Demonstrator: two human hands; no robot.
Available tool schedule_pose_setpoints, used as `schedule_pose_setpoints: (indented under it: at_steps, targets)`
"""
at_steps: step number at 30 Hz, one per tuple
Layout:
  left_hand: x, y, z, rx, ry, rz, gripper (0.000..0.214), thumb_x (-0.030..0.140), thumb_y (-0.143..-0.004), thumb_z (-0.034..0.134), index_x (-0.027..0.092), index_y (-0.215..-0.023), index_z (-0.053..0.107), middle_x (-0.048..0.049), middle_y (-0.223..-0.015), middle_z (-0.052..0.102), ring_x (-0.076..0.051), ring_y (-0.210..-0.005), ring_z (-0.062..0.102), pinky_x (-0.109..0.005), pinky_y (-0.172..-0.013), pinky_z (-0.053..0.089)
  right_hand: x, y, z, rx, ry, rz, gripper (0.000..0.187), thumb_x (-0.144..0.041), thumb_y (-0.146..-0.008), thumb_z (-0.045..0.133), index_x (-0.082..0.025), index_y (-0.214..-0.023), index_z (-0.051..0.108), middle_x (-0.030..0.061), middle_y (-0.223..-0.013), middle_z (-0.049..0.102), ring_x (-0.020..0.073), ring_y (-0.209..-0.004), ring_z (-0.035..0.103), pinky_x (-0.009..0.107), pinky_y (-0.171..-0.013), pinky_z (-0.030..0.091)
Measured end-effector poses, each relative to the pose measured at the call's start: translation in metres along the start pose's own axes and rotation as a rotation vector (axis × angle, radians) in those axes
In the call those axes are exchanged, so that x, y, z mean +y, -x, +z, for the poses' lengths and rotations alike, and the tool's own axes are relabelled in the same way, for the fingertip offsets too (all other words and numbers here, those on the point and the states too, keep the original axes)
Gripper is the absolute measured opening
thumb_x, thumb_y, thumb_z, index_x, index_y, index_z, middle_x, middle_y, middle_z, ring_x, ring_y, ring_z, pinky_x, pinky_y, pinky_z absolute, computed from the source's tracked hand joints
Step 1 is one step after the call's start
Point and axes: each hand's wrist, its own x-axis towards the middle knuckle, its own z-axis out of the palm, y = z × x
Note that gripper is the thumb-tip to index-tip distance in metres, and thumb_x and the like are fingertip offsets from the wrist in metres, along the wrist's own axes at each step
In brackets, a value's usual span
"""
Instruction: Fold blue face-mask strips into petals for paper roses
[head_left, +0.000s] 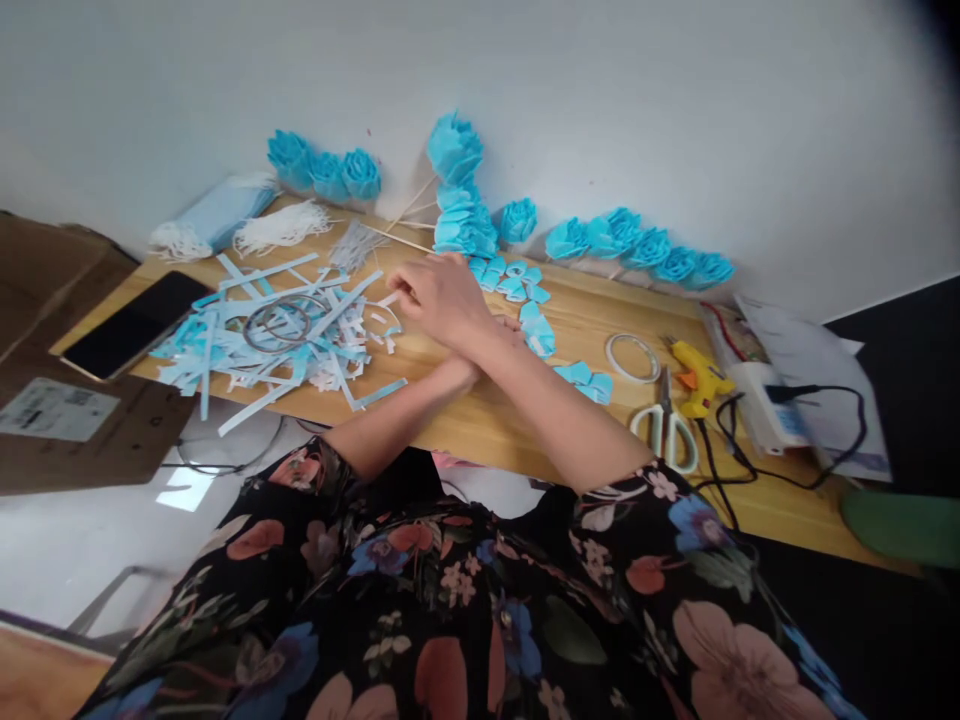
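My right hand (439, 298) reaches across to the left over the wooden table (480, 420). Its fingers are pinched together at the edge of a heap of blue and white paper strips (300, 335), on what looks like one thin strip. My left forearm runs under the right one, and my left hand (514, 326) is almost wholly hidden beneath it, next to some folded blue petals (536, 330). A grey wire ring (277, 325) lies on the heap.
Blue paper flowers (637, 245) line the wall, with wooden sticks (405, 228) among them. A phone (135, 325) lies at the left edge. Right of my arms are a tape ring (634, 357), scissors (667, 430) and a yellow glue gun (697, 375) with cables. A cardboard box (45, 400) sits lower left.
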Motion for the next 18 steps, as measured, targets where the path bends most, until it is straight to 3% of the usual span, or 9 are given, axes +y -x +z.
schedule_pose_setpoints:
  at_steps: [3, 7, 12, 15, 18]
  targets:
    - [0.005, 0.003, 0.002, 0.004, 0.178, -0.136, 0.033, 0.005, -0.092, 0.054, 0.019, -0.063, 0.051, 0.0065, -0.053, 0.048, -0.007, -0.052, 0.041, -0.023, -0.054, 0.035, -0.002, -0.017, 0.016, -0.093, -0.034, -0.011, 0.016, -0.019, -0.094, 0.057, -0.024, -0.103, 0.069, 0.0039, -0.092, 0.076, 0.0229, -0.091, 0.068, 0.039, -0.093, 0.044]
    - [0.003, 0.003, 0.003, 0.006, 0.312, -0.134, 0.028, 0.008, -0.092, 0.059, 0.018, -0.066, 0.053, 0.0084, -0.051, 0.045, -0.005, -0.048, 0.038, -0.021, -0.05, 0.032, -0.005, -0.021, 0.014, -0.06, -0.082, 0.018, 0.023, -0.015, -0.097, 0.05, -0.025, -0.108, 0.069, 0.002, -0.092, 0.077, 0.0205, -0.089, 0.07, 0.036, -0.089, 0.046]
    - [-0.002, 0.0, 0.003, 0.007, 0.286, -0.092, 0.027, 0.006, -0.092, 0.058, 0.018, -0.067, 0.057, 0.0061, -0.054, 0.049, -0.006, -0.051, 0.042, -0.022, -0.051, 0.034, -0.005, -0.019, 0.011, -0.176, -0.093, 0.001, 0.025, -0.018, -0.098, 0.048, -0.023, -0.103, 0.072, 0.0014, -0.103, 0.078, 0.0189, -0.095, 0.071, 0.032, -0.085, 0.048]
    - [-0.005, -0.001, 0.004, 0.003, 0.269, -0.083, 0.025, 0.009, -0.091, 0.06, 0.019, -0.068, 0.057, 0.0052, -0.057, 0.051, -0.008, -0.053, 0.047, -0.023, -0.052, 0.037, 0.0, -0.018, 0.02, -0.265, -0.129, -0.097, 0.025, -0.032, -0.101, 0.05, -0.028, -0.115, 0.071, 0.0016, -0.116, 0.076, 0.0192, -0.104, 0.069, 0.032, -0.088, 0.049]
    - [-0.006, -0.002, 0.003, 0.028, 0.209, -0.054, 0.023, 0.013, -0.09, 0.062, 0.019, -0.069, 0.056, 0.0041, -0.058, 0.052, -0.011, -0.055, 0.052, -0.025, -0.052, 0.04, 0.001, -0.016, 0.019, -0.194, -0.164, -0.103, 0.029, -0.03, -0.101, 0.049, -0.029, -0.123, 0.067, 0.0019, -0.125, 0.073, 0.0206, -0.113, 0.067, 0.034, -0.093, 0.05]
